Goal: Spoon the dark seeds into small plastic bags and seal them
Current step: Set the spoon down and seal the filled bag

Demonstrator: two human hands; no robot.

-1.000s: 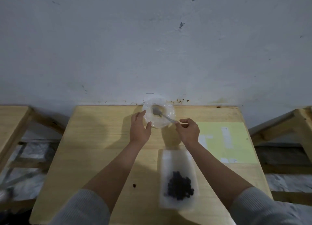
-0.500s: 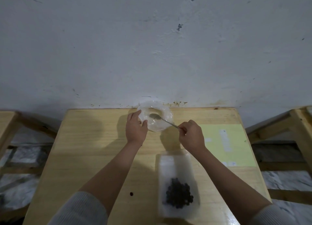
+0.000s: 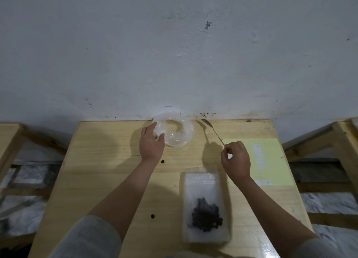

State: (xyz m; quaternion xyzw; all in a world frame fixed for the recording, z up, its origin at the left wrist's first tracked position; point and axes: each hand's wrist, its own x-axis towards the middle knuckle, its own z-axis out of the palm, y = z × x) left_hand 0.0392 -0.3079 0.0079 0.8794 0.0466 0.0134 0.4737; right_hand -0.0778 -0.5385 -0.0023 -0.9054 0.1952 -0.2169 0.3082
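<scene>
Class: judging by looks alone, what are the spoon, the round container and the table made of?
Spoon: probably metal, thin with grey sheen. Round container: clear glossy plastic, the tabletop showing through. Table: pale wood, visible grain and knots.

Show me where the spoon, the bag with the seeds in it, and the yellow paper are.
spoon (image 3: 214,132), head view, middle of the thin handle.
bag (image 3: 201,182), head view, clear upper part above the seeds.
yellow paper (image 3: 271,151), head view, bare area near its far right side.
</scene>
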